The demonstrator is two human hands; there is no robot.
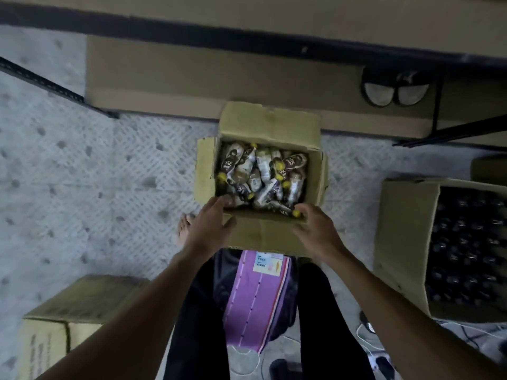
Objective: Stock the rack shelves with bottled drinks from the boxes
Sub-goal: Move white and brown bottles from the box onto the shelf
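- The open box (271,122) stands on the patterned floor (68,165), right in front of the rack (247,37), with all its flaps folded outward.
- It is packed with small bottled drinks (263,174), brown and white labels and yellow caps, lying jumbled on their sides.
- The left hand (211,229) grips the near left corner of this box, with its fingers hooked over the rim and its thumb on the outside.
- The right hand (315,226) grips the near right corner the same way, its fingertips just beside a yellow cap.
- The rack's bottom shelf (178,78) is lined with cardboard; a pair of sandals (395,90) sits at its right end.
- To the right, a second box (403,242) holds upright dark bottles (466,256).
- A closed carton (68,311) sits at the near left.
- A purple face-towel pack (258,292) lies between the person's legs, and a bare foot (186,229) shows beside the left wrist.
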